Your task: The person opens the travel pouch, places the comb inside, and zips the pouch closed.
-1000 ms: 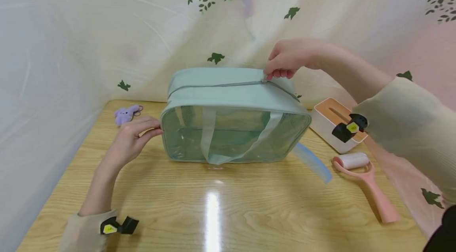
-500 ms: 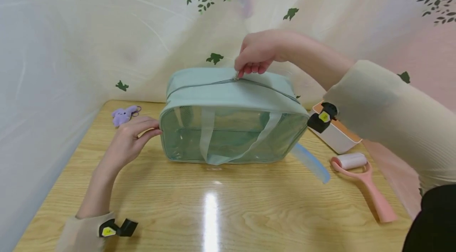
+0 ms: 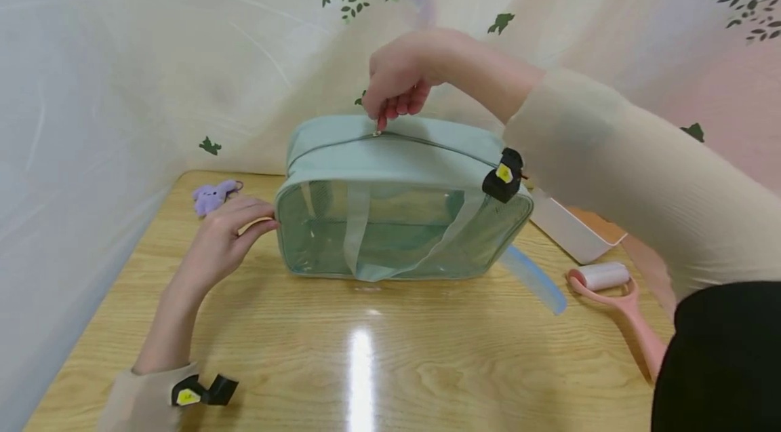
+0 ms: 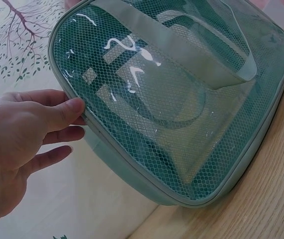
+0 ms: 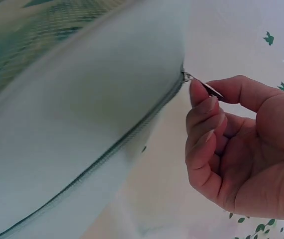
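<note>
A pale green toiletry bag (image 3: 396, 161) with a clear mesh-patterned front stands upright on the wooden table. Its strap handle (image 3: 356, 228) hangs down over the front. My left hand (image 3: 222, 239) pinches the bag's left edge; in the left wrist view the thumb lies on the front rim, with other fingers behind it. Above the bag's top, my right hand (image 3: 399, 79) pinches the metal zipper pull (image 5: 211, 91) between thumb and curled index finger. The zipper (image 3: 439, 145) runs along the top, and its slider sits left of the middle.
A purple plush keychain (image 3: 210, 198) lies behind my left hand. To the bag's right are a blue translucent strip (image 3: 535, 281), a pink lint roller (image 3: 634, 310) and a white box with a wood-coloured lid (image 3: 573, 232), partly behind my right sleeve. A patterned cloth hangs behind.
My right hand has drawn the zipper pull leftward along the bag's top, from near the right end to left of the middle. The left hand has stayed on the bag's edge.
</note>
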A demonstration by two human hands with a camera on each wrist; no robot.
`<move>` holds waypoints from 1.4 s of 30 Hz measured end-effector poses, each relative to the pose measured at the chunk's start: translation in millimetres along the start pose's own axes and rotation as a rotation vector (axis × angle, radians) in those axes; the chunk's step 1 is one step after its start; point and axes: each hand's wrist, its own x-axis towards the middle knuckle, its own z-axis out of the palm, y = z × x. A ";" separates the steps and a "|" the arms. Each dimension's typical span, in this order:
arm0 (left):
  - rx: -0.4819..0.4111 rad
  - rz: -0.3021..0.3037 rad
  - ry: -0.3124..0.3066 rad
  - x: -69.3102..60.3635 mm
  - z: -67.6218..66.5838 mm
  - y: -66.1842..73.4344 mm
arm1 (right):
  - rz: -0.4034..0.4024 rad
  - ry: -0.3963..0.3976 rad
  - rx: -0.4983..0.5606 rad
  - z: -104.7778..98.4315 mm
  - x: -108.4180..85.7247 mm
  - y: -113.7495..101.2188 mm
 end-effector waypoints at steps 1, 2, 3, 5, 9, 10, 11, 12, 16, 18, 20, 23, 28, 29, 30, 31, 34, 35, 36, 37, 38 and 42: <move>0.004 0.006 0.003 0.1 0.3 0.1 | 0.001 -0.013 -0.028 -2.2 1.4 -2.8; 0.000 0.009 0.004 0.1 0.5 0.1 | 0.002 -0.024 -0.050 -4.1 2.9 -5.6; -0.002 0.014 0.008 0.0 0.6 0.0 | 0.001 -0.035 -0.070 -5.6 4.7 -8.5; 0.001 0.020 0.008 -0.1 0.7 -0.1 | 0.000 -0.051 -0.097 -7.3 8.4 -14.4; 0.014 0.012 0.001 -0.7 0.4 -0.4 | -0.002 -0.042 -0.135 -7.2 14.3 -27.2; 0.017 0.008 -0.001 -0.7 0.5 -0.4 | 0.000 -0.036 -0.147 -6.9 15.3 -30.3; 0.020 0.005 -0.003 -0.7 0.6 -0.3 | 0.003 -0.035 -0.159 -6.7 16.2 -33.7; 0.021 0.004 -0.003 -0.7 0.7 -0.1 | 0.006 -0.034 -0.171 -6.4 17.0 -36.8; 0.028 0.001 -0.006 -0.7 0.0 0.5 | 0.012 -0.036 -0.226 -6.3 19.4 -49.9; 0.030 -0.001 -0.006 -0.9 -0.4 0.9 | 0.006 -0.032 -0.245 -6.3 20.8 -55.3; 0.030 -0.001 -0.003 -0.9 -0.3 0.7 | -0.002 -0.023 -0.261 -6.2 22.4 -60.3; 0.031 0.001 0.005 -0.6 0.1 0.7 | -0.010 -0.015 -0.283 -5.0 25.4 -67.9; 0.039 -0.005 0.012 -0.2 1.3 1.2 | -0.016 0.006 -0.305 -2.0 30.1 -81.5; 0.040 -0.007 0.012 -0.2 1.3 1.3 | -0.014 0.010 -0.307 -1.6 31.1 -84.3; 0.041 -0.011 0.011 -0.2 1.5 1.3 | -0.008 0.014 -0.306 -1.2 32.0 -87.0; 0.041 -0.011 0.014 -0.1 1.6 1.7 | -0.002 0.016 -0.309 -0.8 33.2 -89.5; 0.047 -0.019 0.012 0.1 1.8 2.5 | 0.016 0.006 -0.310 0.9 37.6 -96.4; 0.049 -0.022 0.012 0.1 1.8 2.9 | 0.023 0.002 -0.310 1.3 39.4 -98.5; 0.049 -0.026 0.011 0.1 1.7 3.2 | 0.026 -0.002 -0.314 1.8 41.1 -100.7; 0.050 -0.028 0.011 0.1 1.6 3.6 | 0.029 -0.008 -0.317 2.3 42.9 -102.9; 0.052 -0.033 0.009 0.0 1.3 3.6 | 0.032 -0.013 -0.320 2.8 44.6 -105.1; 0.055 -0.039 0.009 -0.4 1.0 3.6 | 0.034 -0.032 -0.339 5.7 51.4 -113.5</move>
